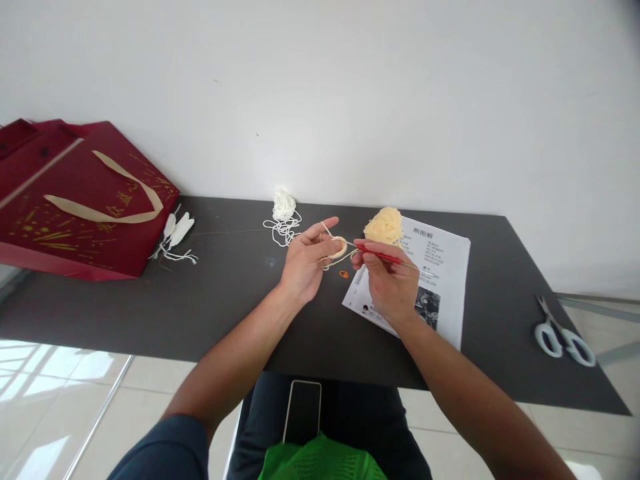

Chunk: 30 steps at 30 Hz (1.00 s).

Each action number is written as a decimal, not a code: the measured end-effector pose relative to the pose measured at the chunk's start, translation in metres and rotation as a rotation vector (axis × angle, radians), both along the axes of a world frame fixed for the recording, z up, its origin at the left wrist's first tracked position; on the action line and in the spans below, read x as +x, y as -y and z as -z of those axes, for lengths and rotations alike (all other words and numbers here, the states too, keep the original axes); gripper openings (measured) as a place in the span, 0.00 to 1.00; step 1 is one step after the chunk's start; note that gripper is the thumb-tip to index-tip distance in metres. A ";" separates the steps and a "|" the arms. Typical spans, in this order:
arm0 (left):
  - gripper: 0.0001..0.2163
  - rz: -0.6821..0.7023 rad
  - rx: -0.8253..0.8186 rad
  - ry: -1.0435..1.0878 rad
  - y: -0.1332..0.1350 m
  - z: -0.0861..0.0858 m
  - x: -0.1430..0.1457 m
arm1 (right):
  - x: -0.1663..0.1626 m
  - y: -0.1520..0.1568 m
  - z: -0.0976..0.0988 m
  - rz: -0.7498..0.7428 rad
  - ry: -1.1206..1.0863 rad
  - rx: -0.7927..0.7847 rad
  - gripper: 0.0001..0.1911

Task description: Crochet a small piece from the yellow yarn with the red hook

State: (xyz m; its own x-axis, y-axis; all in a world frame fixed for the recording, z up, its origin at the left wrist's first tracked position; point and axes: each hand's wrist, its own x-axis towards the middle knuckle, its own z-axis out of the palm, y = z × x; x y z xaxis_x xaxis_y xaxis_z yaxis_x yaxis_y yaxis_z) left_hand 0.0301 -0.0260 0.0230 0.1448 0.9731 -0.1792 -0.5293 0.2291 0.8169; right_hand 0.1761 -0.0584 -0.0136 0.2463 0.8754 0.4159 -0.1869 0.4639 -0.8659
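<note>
My left hand pinches a small round cream crochet piece, with the yarn strand looped over its raised forefinger. My right hand is closed on a red-handled crochet hook, whose tip points left into the piece. Both hands hover just above the dark table. A ball of pale yellow yarn lies right behind my right hand, on the top edge of a printed instruction sheet. A tiny orange ring marker lies on the table below the piece.
A dark red gift bag lies at the far left. Beside it are small white pieces with loose threads. A tangle of white yarn sits at the back. White-handled scissors lie at the right. A phone rests on my lap.
</note>
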 end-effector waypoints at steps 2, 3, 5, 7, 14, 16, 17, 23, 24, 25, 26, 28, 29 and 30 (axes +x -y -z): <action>0.26 0.008 0.013 -0.023 0.001 0.001 0.001 | 0.002 -0.003 -0.001 -0.013 -0.037 -0.011 0.04; 0.26 0.011 0.019 -0.041 0.002 0.001 0.002 | 0.004 -0.004 -0.001 -0.015 -0.039 -0.007 0.04; 0.27 0.015 0.021 -0.099 0.002 0.001 0.002 | 0.008 -0.005 -0.002 -0.009 -0.001 0.012 0.04; 0.27 0.017 0.017 -0.172 0.003 0.002 0.003 | 0.012 -0.005 -0.003 0.022 0.092 0.042 0.05; 0.26 -0.113 0.108 -0.430 0.003 0.010 0.006 | 0.014 0.005 -0.008 0.147 0.487 0.251 0.07; 0.24 -0.168 0.220 -0.521 0.006 0.012 0.007 | 0.011 0.008 -0.010 0.160 0.479 0.253 0.08; 0.23 -0.190 0.274 -0.563 0.008 0.012 0.008 | 0.011 0.009 -0.011 0.168 0.449 0.230 0.07; 0.22 -0.208 0.414 -0.618 0.012 0.013 0.009 | 0.011 0.005 -0.018 0.093 0.111 -0.026 0.07; 0.22 -0.190 0.410 -0.595 0.011 0.013 0.009 | 0.012 0.003 -0.018 0.075 0.066 -0.033 0.08; 0.22 -0.171 0.400 -0.566 0.011 0.012 0.009 | 0.012 0.001 -0.018 0.060 0.033 -0.033 0.09; 0.22 -0.150 0.385 -0.537 0.010 0.012 0.008 | 0.013 0.000 -0.018 0.049 0.010 -0.035 0.09; 0.22 -0.115 0.350 -0.484 0.009 0.010 0.007 | 0.014 -0.002 -0.017 0.034 -0.015 -0.039 0.09; 0.22 -0.101 0.336 -0.463 0.008 0.009 0.006 | 0.014 -0.003 -0.017 0.027 -0.021 -0.041 0.10; 0.22 -0.090 0.325 -0.444 0.008 0.009 0.006 | 0.014 -0.003 -0.017 0.021 -0.025 -0.041 0.10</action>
State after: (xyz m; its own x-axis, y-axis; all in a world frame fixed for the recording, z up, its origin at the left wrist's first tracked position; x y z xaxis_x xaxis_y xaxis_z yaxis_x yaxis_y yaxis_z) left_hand 0.0360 -0.0338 0.0143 0.0378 0.9935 0.1071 -0.1237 -0.1017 0.9871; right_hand 0.1898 -0.0557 0.0032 0.2745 0.8863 0.3731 -0.1991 0.4320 -0.8796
